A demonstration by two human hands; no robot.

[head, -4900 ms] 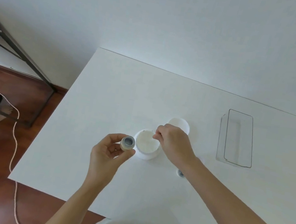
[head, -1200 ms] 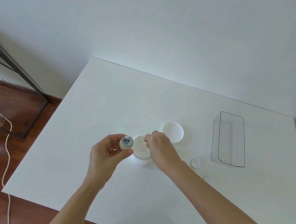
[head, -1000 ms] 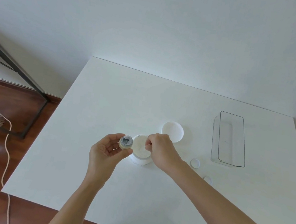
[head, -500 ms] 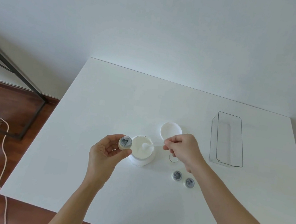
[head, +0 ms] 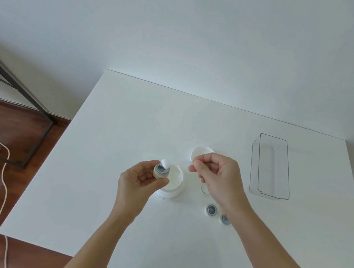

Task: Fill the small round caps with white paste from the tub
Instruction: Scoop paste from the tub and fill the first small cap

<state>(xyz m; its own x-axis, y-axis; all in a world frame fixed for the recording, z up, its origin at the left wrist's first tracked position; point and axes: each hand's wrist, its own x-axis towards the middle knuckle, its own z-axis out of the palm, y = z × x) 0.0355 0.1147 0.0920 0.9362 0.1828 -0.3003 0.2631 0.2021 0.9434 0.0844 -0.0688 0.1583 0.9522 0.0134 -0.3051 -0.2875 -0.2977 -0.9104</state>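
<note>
Paste blob (head: 165,162) atop cap (head: 161,171), above open tub (head: 171,183).

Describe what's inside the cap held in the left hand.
The cap shows a grey interior, with a white paste blob at its far rim. The left hand covers its underside.

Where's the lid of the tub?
The lid lies on the table, just behind the right hand, right of the tub.
</note>
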